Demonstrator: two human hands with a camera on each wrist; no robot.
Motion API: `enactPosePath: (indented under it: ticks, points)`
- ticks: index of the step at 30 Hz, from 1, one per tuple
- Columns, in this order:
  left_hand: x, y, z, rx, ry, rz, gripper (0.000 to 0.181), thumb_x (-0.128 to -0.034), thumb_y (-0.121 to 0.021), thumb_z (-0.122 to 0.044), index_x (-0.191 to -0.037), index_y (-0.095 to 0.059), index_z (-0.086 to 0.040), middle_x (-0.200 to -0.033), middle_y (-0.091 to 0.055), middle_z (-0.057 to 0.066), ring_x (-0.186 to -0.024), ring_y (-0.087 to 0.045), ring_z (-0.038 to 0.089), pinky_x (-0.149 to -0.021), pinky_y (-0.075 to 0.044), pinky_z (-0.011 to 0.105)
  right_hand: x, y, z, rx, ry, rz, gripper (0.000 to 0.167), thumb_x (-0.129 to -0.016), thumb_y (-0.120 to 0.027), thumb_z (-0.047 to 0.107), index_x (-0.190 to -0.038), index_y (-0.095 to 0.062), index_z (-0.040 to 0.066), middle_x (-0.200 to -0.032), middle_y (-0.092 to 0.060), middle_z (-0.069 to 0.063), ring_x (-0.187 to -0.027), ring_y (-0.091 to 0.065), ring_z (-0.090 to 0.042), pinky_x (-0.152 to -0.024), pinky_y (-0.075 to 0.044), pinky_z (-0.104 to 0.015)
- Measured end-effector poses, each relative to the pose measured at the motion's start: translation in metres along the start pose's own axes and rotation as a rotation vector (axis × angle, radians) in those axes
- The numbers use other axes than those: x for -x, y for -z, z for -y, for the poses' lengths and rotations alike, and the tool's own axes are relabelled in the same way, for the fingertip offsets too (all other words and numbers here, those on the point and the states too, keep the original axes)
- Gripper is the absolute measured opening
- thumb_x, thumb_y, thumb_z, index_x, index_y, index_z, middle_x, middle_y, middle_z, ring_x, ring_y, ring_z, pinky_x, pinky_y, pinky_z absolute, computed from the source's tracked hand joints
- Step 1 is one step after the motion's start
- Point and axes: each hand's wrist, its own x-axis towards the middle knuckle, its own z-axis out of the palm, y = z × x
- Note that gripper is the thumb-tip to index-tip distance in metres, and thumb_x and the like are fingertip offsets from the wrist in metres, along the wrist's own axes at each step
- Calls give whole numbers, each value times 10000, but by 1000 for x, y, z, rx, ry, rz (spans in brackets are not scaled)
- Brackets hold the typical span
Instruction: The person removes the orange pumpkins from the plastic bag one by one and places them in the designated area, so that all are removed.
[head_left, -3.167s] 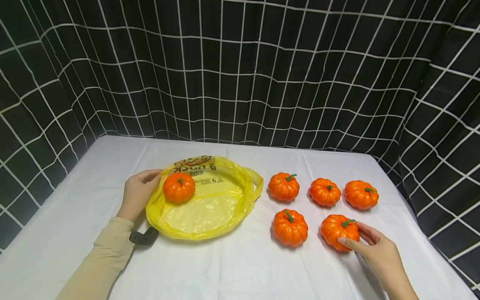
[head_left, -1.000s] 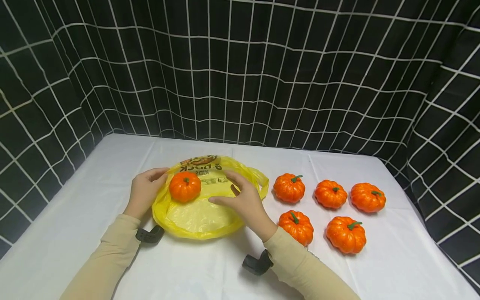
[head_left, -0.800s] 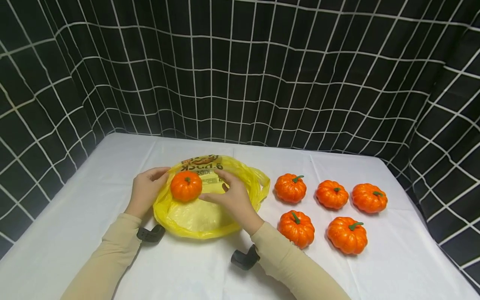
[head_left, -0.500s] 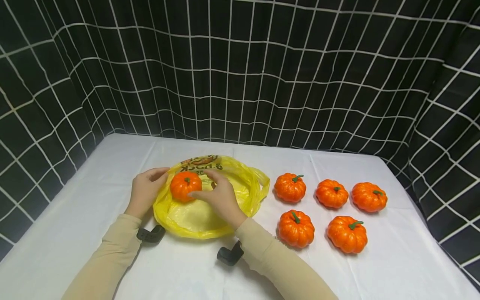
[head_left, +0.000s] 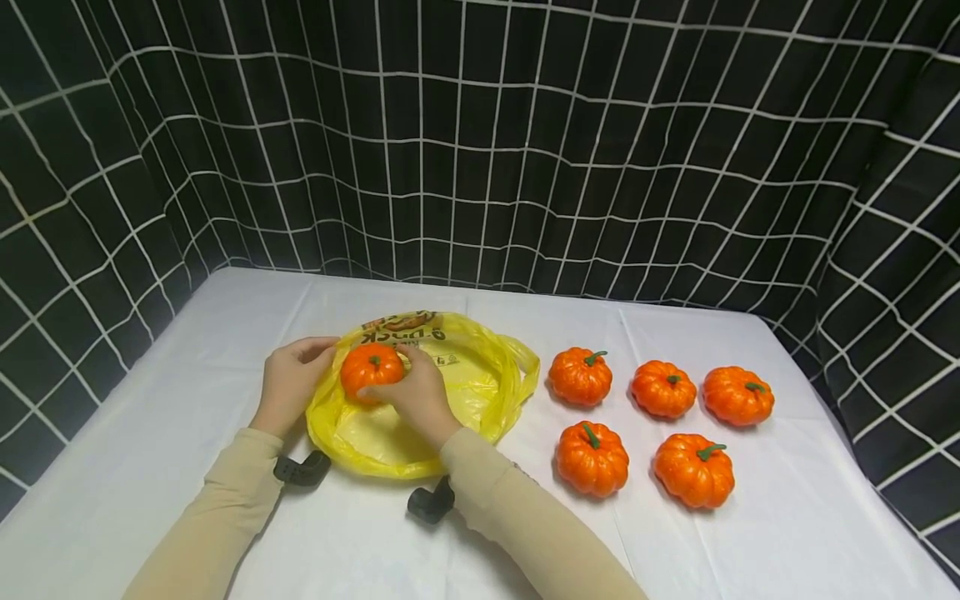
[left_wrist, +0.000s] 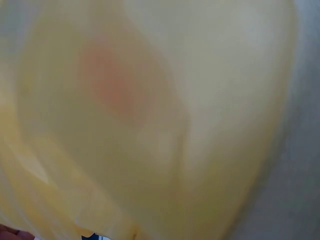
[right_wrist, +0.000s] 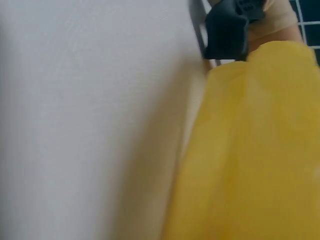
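A yellow plastic bag [head_left: 468,400] with dark print lies with its mouth spread wide in the head view. My left hand [head_left: 288,383] pinches its left rim; the fingertips are partly hidden by the plastic. Inside the bag, at its left, sits a small orange pumpkin [head_left: 366,371] with a short green stem. My right hand [head_left: 420,398] reaches over the mouth and grips this pumpkin, thumb at the front and fingers at the far side. Blurred yellow plastic [left_wrist: 220,125] fills most of the left wrist view, with a reddish patch showing through. The bag's side [right_wrist: 250,150] covers the right wrist view's right part.
To the right of the bag, several pumpkins stand on the white cloth [head_left: 337,550] in two rows: a back row beginning with one pumpkin [head_left: 580,377], and a front row with a left pumpkin [head_left: 592,460] and a right pumpkin [head_left: 695,472]. A black gridded curtain [head_left: 480,150] surrounds the table.
My right hand has left the front-right pumpkin, crossed leftward over the bag and closed around the pumpkin inside. The left hand keeps its hold on the rim.
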Motion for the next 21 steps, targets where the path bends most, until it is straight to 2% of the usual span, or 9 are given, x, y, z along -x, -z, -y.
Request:
enactPosePath:
  ticks: [7,16,21]
  points:
    - [0,-1,0,-14,-7,-9,326,-983,-591,-241,-1219,-685,-37,-1285,-672,179,-1269,-579,331,-1100,-472,462,-2,-7,-3,8,16,4,835,-746,-859,123,-1456,-441,-7,-1484,-492,-188,-1365,-492,-330,-1173,-401,-428]
    - [0,-2,1,-11,0,-8,333,-983,-592,-257,-1222,-684,-44,-1287,-674,169,-1270,-581,325,-1092,-481,457,-5,-10,-4,-20,-16,11,807,-757,-851,113,-1454,-455,18,-1457,-539,-151,-1336,-532,-297,-1157,-423,-415]
    - [0,-2,2,-14,-1,-9,335,-982,-590,-258,-1222,-682,-44,-1284,-674,174,-1264,-582,329,-1089,-483,462,0,-4,-4,-26,-16,11,790,-762,-852,147,-1446,-474,35,-1451,-546,-146,-1325,-541,-296,-1149,-432,-416]
